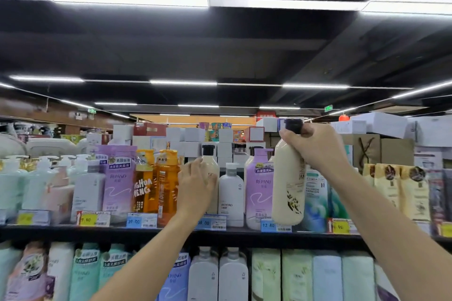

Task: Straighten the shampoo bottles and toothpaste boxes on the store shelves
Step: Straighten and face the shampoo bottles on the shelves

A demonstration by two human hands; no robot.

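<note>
My right hand (318, 148) grips the neck and black cap of a cream shampoo bottle (288, 188), holding it upright in front of the top shelf (171, 230), its base level with the price tags. My left hand (197, 184) wraps around a second cream bottle with a black cap (210, 165) that stands on the shelf. Between the two hands stand a white bottle (231, 195) and a lilac pump bottle (259, 186). Two orange bottles (156, 181) are just left of my left hand.
More bottles fill the top shelf to both sides, with tan packs (396, 190) at the right. Price tags (141, 220) line the shelf edge. A lower shelf holds pastel and white bottles (217, 273). White boxes (193, 134) are stacked behind.
</note>
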